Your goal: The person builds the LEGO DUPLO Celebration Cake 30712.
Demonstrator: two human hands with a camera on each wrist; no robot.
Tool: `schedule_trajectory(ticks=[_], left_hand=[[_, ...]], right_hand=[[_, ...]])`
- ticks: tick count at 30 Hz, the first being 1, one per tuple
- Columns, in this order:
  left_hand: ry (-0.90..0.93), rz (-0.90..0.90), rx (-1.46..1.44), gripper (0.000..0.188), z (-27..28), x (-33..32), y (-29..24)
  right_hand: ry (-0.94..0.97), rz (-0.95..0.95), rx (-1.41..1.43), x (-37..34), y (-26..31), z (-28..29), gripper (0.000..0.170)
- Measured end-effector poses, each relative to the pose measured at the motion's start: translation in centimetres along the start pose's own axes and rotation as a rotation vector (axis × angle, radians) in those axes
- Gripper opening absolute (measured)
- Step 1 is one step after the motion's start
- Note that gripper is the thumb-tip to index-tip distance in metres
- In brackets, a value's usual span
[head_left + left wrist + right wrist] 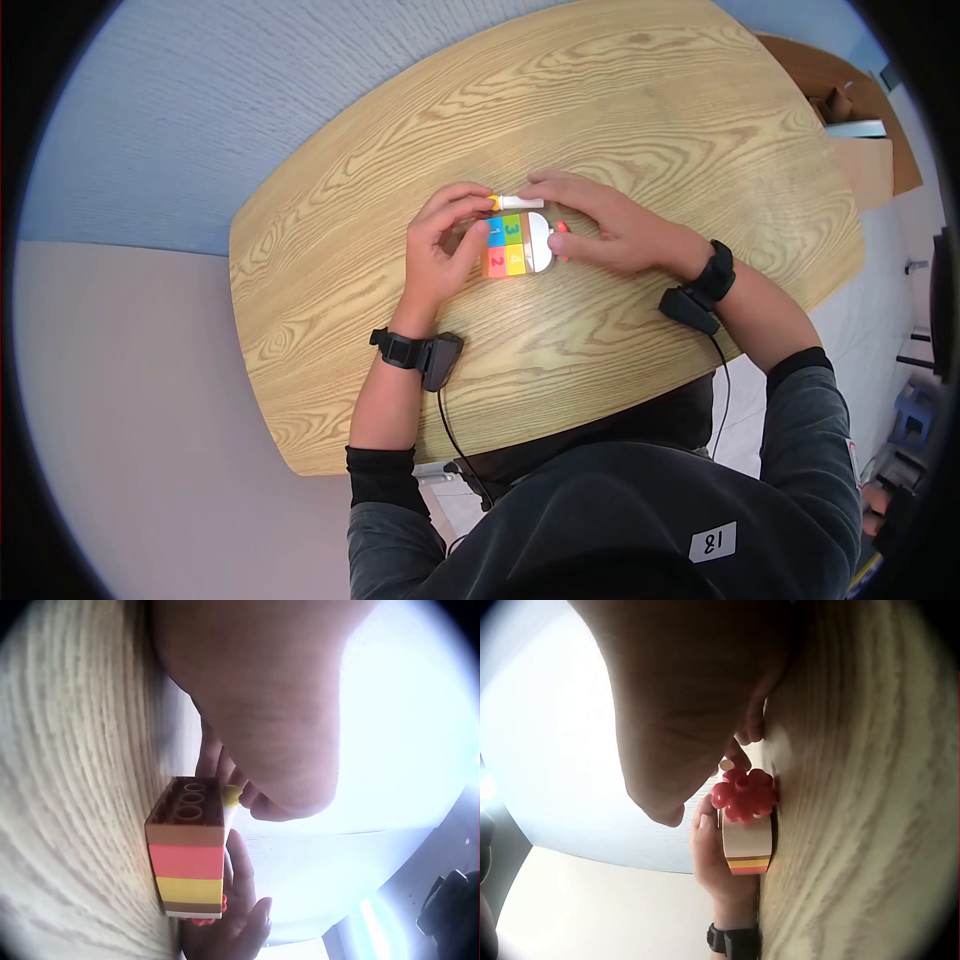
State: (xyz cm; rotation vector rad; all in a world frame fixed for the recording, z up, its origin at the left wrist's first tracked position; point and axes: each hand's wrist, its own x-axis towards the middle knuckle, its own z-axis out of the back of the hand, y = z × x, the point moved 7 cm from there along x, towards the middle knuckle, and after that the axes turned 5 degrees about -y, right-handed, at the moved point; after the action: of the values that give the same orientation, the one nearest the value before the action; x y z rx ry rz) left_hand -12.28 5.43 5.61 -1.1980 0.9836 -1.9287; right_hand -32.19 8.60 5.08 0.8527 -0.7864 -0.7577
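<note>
In the head view, a block stack point(505, 246) lies on the table, with numbered blue, green, pink and yellow blocks, brown layers and a white rounded end. A red knobbly piece point(746, 795) sits at that end. Along its far side lies a white stick point(522, 203) with a yellow end point(233, 796). My left hand point(440, 245) has loosely bent fingers touching the yellow end, its thumb beside the numbered blocks. My right hand point(610, 230) rests its fingertips at the stick's white end, thumb extended by the stack's rounded end. Actual thumb contact cannot be told.
The wooden table point(340, 330) has a curved edge. Black cameras are strapped to both wrists, with cables running down. A brown open container point(845, 100) stands beyond the right edge, and a blue stool point(912, 415) is at the far right.
</note>
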Motion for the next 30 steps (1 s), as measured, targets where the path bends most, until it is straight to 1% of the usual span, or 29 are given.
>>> schedule_trajectory(ticks=[1, 3, 4, 5, 6, 7, 8, 9, 10, 11, 12, 13, 15, 16, 17, 18, 19, 20, 21, 22, 24, 26, 27, 30], left_hand=[[0.001, -0.001, -0.001, 0.022, 0.0, 0.0, 0.0], [0.04, 0.054, -0.093, 0.029, -0.2, -0.1, 0.4], [0.041, 0.053, -0.093, 0.029, -0.2, -0.1, 0.4], [0.082, 0.027, -0.076, 0.033, -0.5, 0.0, 0.2], [0.125, 0.0, -0.061, 0.038, -0.8, 0.1, 0.0], [0.126, 0.001, -0.061, 0.038, -0.9, 0.2, -0.1], [0.17, -0.004, -0.009, 0.045, -1.4, 0.2, -0.1], [0.214, -0.009, 0.043, 0.053, -2.0, 0.3, -0.5], [0.214, -0.008, 0.043, 0.053, -2.1, 0.4, -1.0], [0.266, -0.025, 0.13, 0.058, -2.5, 0.4, -1.5], [0.317, -0.043, 0.218, 0.064, -2.9, 0.3, -1.8], [0.316, -0.042, 0.218, 0.064, -2.9, 0.3, -1.8], [0.335, -0.058, 0.274, 0.077, -3.0, 0.1, -1.6], [0.333, -0.057, 0.275, 0.077, -3.1, 0.0, -1.4], [0.274, -0.052, 0.275, 0.076, -2.9, 0.1, -1.2], [0.216, -0.045, 0.274, 0.075, -2.7, 0.2, -1.3], [0.215, -0.045, 0.274, 0.075, -2.7, 0.2, -1.3], [0.175, -0.005, 0.291, 0.073, -2.4, 0.3, -1.2], [0.135, 0.034, 0.308, 0.07, -2.1, 0.4, -1.0], [0.135, 0.034, 0.308, 0.07, -2.1, 0.3, -0.9], [0.039, 0.054, 0.357, 0.069, -1.3, 0.4, -0.7], [0.003, 0.077, 0.35, 0.069, -1.0, 0.4, -0.5], [-0.032, 0.101, 0.343, 0.068, -0.7, 0.4, -0.5], [0.001, 0.071, 0.337, 0.068, -1.0, 0.5, -0.8]], right_hand=[[0.002, 0.014, 0.006, 0.0, 0.1, 0.0, 0.056], [0.003, 0.029, 0.012, 0.1, 0.1, -0.1, 0.055], [-0.037, 0.091, -0.003, 0.2, 0.3, 0.1, 0.052], [-0.076, 0.152, -0.018, 0.2, 0.6, 0.2, 0.05], [-0.077, 0.151, -0.018, 0.2, 0.4, 0.0, 0.05], [-0.189, 0.088, -0.058, 0.2, -0.2, 0.6, 0.045], [-0.299, 0.024, -0.099, 0.1, -0.7, 1.2, 0.039], [-0.3, 0.023, -0.098, 0.2, -0.8, 1.3, 0.039], [-0.405, -0.014, -0.091, 0.2, -1.2, 2.2, 0.033], [-0.51, -0.052, -0.084, 0.1, -1.5, 3.0, 0.028], [-0.509, -0.052, -0.084, 0.1, -1.4, 3.1, 0.028], [-0.533, -0.089, -0.121, 0.1, -1.4, 3.5, 0.025], [-0.555, -0.124, -0.158, 0.1, -1.7, 3.7, 0.023], [-0.605, 0.015, -0.193, 0.1, -1.1, 3.9, 0.022], [-0.654, 0.155, -0.227, 0.0, -0.4, 3.9, 0.021], [-0.653, 0.155, -0.227, 0.0, -0.7, 3.5, 0.021], [-0.627, 0.061, 0.044, 0.1, -2.0, 2.9, 0.02], [-0.594, -0.035, 0.313, 0.2, -3.1, 2.3, 0.019], [-0.595, -0.035, 0.312, 0.2, -3.1, 2.3, 0.019], [-0.584, -0.057, 0.261, 0.2, -3.1, 2.3, 0.02], [-0.573, -0.079, 0.21, 0.1, -2.7, 2.6, 0.02], [-0.549, 0.012, -0.109, 0.2, -0.9, 3.2, 0.024], [-0.55, 0.012, -0.109, 0.2, -1.0, 3.2, 0.024], [-0.58, -0.014, -0.122, 0.2, -1.8, 3.3, 0.025]])
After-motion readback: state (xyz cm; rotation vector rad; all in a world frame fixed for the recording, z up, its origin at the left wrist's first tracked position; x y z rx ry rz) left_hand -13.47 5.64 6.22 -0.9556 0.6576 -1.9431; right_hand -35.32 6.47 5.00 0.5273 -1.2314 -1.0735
